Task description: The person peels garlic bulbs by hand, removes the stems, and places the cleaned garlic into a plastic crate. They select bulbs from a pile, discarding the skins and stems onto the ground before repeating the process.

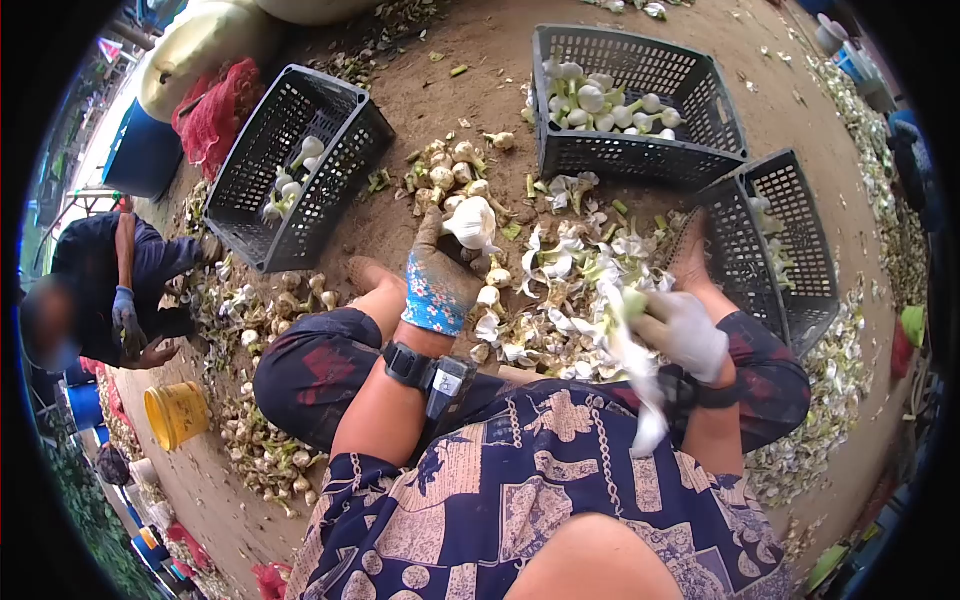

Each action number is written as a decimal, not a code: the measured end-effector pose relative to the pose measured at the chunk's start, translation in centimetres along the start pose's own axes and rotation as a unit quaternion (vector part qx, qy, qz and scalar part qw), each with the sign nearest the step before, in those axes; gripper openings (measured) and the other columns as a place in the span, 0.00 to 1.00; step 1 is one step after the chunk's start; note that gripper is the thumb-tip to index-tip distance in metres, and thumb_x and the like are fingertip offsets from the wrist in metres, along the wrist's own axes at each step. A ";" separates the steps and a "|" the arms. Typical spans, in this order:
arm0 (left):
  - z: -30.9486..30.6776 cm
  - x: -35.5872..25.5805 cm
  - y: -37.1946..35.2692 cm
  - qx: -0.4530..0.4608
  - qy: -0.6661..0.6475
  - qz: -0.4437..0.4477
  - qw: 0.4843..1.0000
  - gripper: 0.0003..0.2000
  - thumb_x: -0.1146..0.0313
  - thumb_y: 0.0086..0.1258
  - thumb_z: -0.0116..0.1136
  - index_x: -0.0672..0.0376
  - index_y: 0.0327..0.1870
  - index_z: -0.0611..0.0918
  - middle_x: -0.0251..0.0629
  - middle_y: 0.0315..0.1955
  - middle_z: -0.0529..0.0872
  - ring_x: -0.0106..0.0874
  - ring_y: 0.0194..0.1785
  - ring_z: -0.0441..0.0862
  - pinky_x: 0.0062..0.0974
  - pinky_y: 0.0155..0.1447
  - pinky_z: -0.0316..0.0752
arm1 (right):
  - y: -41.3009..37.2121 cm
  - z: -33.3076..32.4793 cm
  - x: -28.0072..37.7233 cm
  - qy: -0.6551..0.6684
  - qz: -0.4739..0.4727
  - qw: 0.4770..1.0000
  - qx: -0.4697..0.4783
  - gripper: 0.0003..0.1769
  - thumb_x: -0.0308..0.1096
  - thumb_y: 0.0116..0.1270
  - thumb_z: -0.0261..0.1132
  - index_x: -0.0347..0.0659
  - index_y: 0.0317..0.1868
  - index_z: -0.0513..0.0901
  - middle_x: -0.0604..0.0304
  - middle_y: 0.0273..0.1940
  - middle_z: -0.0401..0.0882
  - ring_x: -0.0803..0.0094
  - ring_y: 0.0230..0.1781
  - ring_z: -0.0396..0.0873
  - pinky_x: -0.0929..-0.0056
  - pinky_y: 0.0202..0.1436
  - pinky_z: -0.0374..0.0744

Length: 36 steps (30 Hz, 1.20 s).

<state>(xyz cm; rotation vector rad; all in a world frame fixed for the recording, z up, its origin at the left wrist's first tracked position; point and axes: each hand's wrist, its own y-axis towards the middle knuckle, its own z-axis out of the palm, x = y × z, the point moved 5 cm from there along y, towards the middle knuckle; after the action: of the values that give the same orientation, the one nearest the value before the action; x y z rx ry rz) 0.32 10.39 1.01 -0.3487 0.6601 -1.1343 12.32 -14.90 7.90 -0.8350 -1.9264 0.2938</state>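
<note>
Out between the person's feet, a garlic bulb point(472, 224) is resting in the left hand point(443, 278), the thumb lying along it; I can't tell how far the other fingers are curling underneath. The right hand point(684, 334), blurred, is gripping a husk point(647, 405) with its fingers bunched. Small bulbs point(450, 168) are lying just beyond the left hand, peelings point(570, 268) are spreading between both hands, three crates point(640, 163) are standing around, and a co-worker point(90, 255) is showing at far left.

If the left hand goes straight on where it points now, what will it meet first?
The left hand, past the bulb it holds, would probably meet the garlic heap just ahead; depth is hard to judge.
</note>
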 end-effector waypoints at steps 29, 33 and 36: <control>-1.1 2.6 -0.5 0.046 0.450 -0.040 0.891 0.12 0.68 0.71 0.51 0.62 0.51 0.75 0.33 0.39 0.80 0.19 0.41 0.75 0.19 0.46 0.72 | 32.7 14.5 -2.2 -0.410 0.024 0.907 0.089 0.31 0.37 0.58 0.58 0.54 0.64 0.67 0.50 0.70 0.53 0.53 0.70 0.54 0.52 0.68 0.58; -0.3 1.0 0.3 0.015 0.430 -0.036 0.902 0.12 0.66 0.71 0.50 0.61 0.52 0.75 0.33 0.37 0.80 0.19 0.38 0.76 0.18 0.41 0.73 | 36.0 14.3 -2.6 -0.372 0.045 0.924 0.079 0.21 0.33 0.61 0.55 0.49 0.56 0.75 0.51 0.59 0.71 0.54 0.59 0.70 0.56 0.60 0.70; -0.1 -0.1 1.1 -0.035 0.374 0.013 0.926 0.13 0.65 0.72 0.49 0.61 0.53 0.74 0.33 0.36 0.81 0.19 0.37 0.77 0.15 0.38 0.74 | 33.9 11.9 -2.9 -0.347 -0.026 0.937 -0.025 0.13 0.31 0.58 0.56 0.45 0.42 0.83 0.49 0.45 0.80 0.53 0.46 0.78 0.60 0.48 0.77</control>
<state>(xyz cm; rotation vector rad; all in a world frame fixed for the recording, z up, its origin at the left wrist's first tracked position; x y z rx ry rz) 1.01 10.90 0.33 0.0561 1.3736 -1.2138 17.41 9.78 -17.78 -0.7695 -2.6152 0.5662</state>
